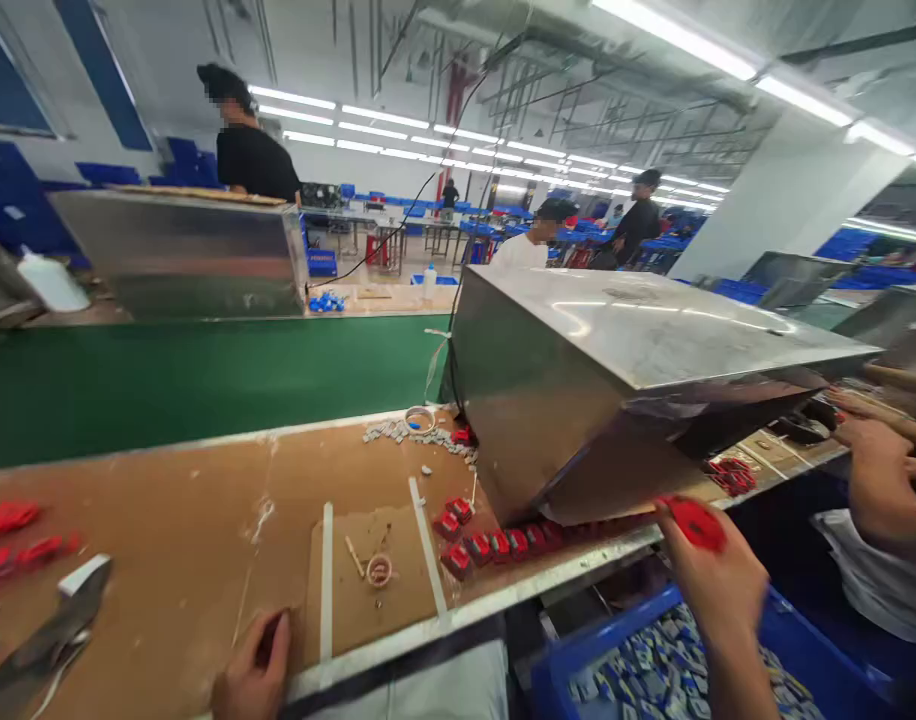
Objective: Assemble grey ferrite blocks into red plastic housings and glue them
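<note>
Left hand resting at the near edge of the brown tabletop, fingers curled loosely, gripping nothing. Right hand raised near the right, over the blue bin, fingers closed around a red part, held just off the near lip of the tabletop. Blue bin below, packed with small grey pieces. Row of red parts lined along the tabletop, just in front of the big steel box, touching or nearly touching one another. Steel box tilted, its near corner down on the tabletop. Small ring lying on a cardboard patch between two white strips, left of the row. Scatter of grey bits and a tape roll farther back. More red parts blurred at far left. Green belt running behind the tabletop. Another person's hands at the right edge. Several people standing far off in the hall.
</note>
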The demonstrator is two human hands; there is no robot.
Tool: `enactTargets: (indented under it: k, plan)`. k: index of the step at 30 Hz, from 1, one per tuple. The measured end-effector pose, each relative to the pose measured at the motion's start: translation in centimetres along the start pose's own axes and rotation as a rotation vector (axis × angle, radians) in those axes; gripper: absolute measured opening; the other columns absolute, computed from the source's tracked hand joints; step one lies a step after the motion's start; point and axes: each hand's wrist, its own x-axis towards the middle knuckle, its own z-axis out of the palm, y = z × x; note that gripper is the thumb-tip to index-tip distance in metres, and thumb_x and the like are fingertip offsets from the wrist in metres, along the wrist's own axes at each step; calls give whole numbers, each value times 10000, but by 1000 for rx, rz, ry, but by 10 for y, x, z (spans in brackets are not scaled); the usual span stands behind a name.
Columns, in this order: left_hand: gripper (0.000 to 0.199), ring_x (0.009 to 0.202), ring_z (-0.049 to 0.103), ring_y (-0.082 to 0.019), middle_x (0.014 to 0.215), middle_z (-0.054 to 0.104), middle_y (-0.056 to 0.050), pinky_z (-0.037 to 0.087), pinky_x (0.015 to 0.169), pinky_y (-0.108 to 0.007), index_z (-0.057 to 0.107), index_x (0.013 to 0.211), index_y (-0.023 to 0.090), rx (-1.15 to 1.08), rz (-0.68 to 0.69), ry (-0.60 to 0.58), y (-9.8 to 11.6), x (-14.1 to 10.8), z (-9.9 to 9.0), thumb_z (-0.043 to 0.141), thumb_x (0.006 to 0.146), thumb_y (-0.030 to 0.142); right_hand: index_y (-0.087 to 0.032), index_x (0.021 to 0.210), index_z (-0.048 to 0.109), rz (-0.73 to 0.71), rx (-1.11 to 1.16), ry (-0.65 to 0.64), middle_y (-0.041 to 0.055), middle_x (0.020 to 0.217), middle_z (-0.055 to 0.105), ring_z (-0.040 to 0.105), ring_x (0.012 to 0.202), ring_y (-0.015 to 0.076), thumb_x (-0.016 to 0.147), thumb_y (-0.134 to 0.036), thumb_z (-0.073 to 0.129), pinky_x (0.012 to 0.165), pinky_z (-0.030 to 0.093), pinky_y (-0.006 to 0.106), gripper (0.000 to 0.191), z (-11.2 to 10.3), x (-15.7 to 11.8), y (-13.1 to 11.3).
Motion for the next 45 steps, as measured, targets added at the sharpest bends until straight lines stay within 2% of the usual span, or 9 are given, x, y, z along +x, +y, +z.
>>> enactTargets:
  k: [2, 5, 9, 13, 19, 29, 33, 37, 45]
  plan:
    - [360, 707, 782, -248, 787, 832, -33, 611, 637, -286, 796, 803, 235, -52, 57, -14, -3, -1, 0, 700, 777, 581, -191, 1114, 769, 35, 92, -14, 96, 937, 781, 726, 805, 293, 880, -600, 732, 721, 554, 390, 472, -22, -59, 6]
    - [371, 670, 755, -224, 755, 814, -40, 599, 628, -283, 798, 831, 206, -161, 59, -115, 4, 2, -1, 679, 808, 557, -210, 1128, 752, -294, 348, -366, 90, 1020, 786, 740, 856, 266, 914, -543, 714, 764, 576, 350, 398, -22, -123, -37]
    - [433, 623, 708, -202, 682, 752, -43, 572, 589, -276, 778, 850, 172, -363, -16, -204, 5, -2, -15, 702, 834, 598, -225, 1143, 741, -838, 486, -832, 95, 1095, 756, 728, 989, 250, 950, -372, 686, 895, 573, 343, 249, 43, -165, -174]
    - [498, 667, 717, -212, 722, 754, -60, 584, 633, -297, 771, 887, 167, -403, -59, -168, -8, -16, -35, 676, 864, 655, -252, 1237, 734, -1196, 107, -1129, 84, 1169, 729, 689, 1110, 251, 889, -278, 747, 962, 531, 325, 350, 126, -211, -304]
    - [466, 716, 715, -217, 754, 760, -71, 562, 677, -298, 766, 902, 171, -410, -88, -156, -20, -33, -61, 655, 916, 623, -268, 1281, 736, -1292, 10, -1201, 100, 1258, 695, 675, 1156, 284, 901, -301, 736, 956, 541, 343, 382, 198, -270, -373]
    - [297, 735, 690, -200, 827, 768, -75, 519, 658, -280, 777, 910, 167, -298, 9, -321, -8, -10, -61, 692, 913, 452, -213, 1373, 707, -1146, 254, -1220, 189, 1588, 482, 485, 1449, 385, 857, -399, 840, 1184, 451, 529, 565, 180, -252, -365]
    - [328, 889, 708, -213, 1047, 773, -102, 564, 767, -303, 758, 1096, 179, -319, 75, -339, 13, -4, -58, 698, 925, 452, -207, 1433, 649, -1028, 595, -1320, 146, 1429, 637, 608, 1333, 279, 1037, -606, 542, 1160, 476, 441, 573, 132, -245, -315]
    - [468, 912, 696, -192, 1155, 734, -107, 578, 830, -307, 666, 1314, 205, -499, 200, -326, 41, -17, -48, 716, 954, 500, -274, 1504, 589, -523, 1168, -1416, 120, 1483, 608, 568, 1378, 305, 997, -816, 352, 1168, 461, 485, 779, 93, -276, -248]
    - [570, 932, 705, -212, 1077, 746, -96, 583, 823, -278, 753, 1192, 192, -587, 167, -471, 62, -44, -16, 888, 784, 566, -277, 1652, 385, -281, 1099, -1660, 146, 1565, 537, 471, 1498, 300, 940, -893, 231, 1289, 309, 530, 955, 65, -297, -179]
